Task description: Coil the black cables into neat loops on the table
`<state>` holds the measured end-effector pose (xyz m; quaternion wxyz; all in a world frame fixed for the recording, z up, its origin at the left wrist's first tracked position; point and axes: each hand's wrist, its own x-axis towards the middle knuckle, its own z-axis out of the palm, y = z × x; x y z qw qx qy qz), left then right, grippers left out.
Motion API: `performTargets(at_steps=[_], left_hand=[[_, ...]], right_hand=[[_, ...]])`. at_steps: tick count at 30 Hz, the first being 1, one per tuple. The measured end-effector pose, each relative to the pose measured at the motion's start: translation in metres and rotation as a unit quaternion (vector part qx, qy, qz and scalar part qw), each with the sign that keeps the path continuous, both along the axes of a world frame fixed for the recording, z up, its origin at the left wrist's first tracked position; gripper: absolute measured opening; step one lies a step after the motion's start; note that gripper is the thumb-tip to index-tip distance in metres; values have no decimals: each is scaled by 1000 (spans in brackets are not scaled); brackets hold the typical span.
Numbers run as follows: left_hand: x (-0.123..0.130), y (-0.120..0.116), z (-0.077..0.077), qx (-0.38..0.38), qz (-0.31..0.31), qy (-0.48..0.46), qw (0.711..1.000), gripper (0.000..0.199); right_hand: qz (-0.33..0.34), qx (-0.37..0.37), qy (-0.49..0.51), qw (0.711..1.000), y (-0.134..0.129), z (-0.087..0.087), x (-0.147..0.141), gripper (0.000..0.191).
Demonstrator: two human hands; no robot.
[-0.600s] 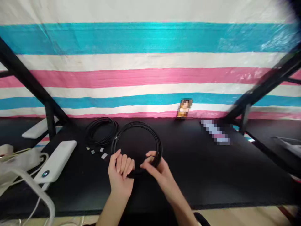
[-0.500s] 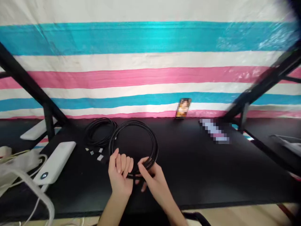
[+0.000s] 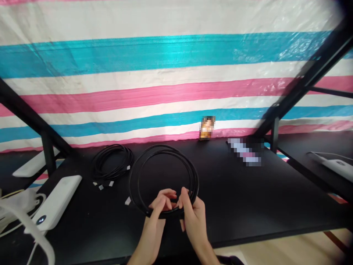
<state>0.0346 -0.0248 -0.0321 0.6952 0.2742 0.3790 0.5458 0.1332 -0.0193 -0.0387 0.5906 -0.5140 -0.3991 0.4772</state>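
A black cable (image 3: 194, 169) is wound into a large loose coil of several turns, raised in front of me over the black table. My left hand (image 3: 160, 206) grips the near side of the coil, thumb on top and fingers curled inside the loop. Close beside it, my right hand (image 3: 193, 211) pinches the coil's lower right part between thumb and fingers. A small white tag (image 3: 128, 201) sticks out left of the coil. Farther back on the left lies a second black cable coil (image 3: 95, 162), with several small pale tags or ends near it.
On the left rests a white power bank (image 3: 59, 200), near a white power strip (image 3: 20, 201) with cords. Blurred items, a small card-like one (image 3: 206, 129) and a pale one (image 3: 245, 151), lie at the back. Black frame bars (image 3: 300, 92) slant at both sides before a striped sheet (image 3: 165, 95).
My left hand has turned from a raised curl beside the coil to a grip on its near side. The coil looks looser and wider. The view has shifted and tilted slightly.
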Motion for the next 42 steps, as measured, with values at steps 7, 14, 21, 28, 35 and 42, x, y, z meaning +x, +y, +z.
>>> performTargets(at_steps=[7, 14, 21, 28, 35, 42], left_hand=[[-27, -22, 9, 60, -258, 235, 935, 50], [-71, -7, 24, 227, 202, 444, 843, 17], [-49, 18, 23, 121, 121, 324, 930, 49], [-25, 12, 23, 47, 93, 131, 986, 36], [1, 11, 17, 33, 246, 4, 969, 52], [-18, 20, -4, 89, 109, 323, 936, 42]], right_hand=[[-91, 66, -121, 986, 4, -2, 39, 46], [4, 173, -288, 942, 0, 10, 49, 46], [66, 246, -316, 914, -6, 18, 44, 45], [-1, 111, -205, 972, 5, 31, 61, 37], [-79, -3, 52, 995, 10, 13, 34, 26], [-127, -51, 162, 977, 3, -1, 14, 49]])
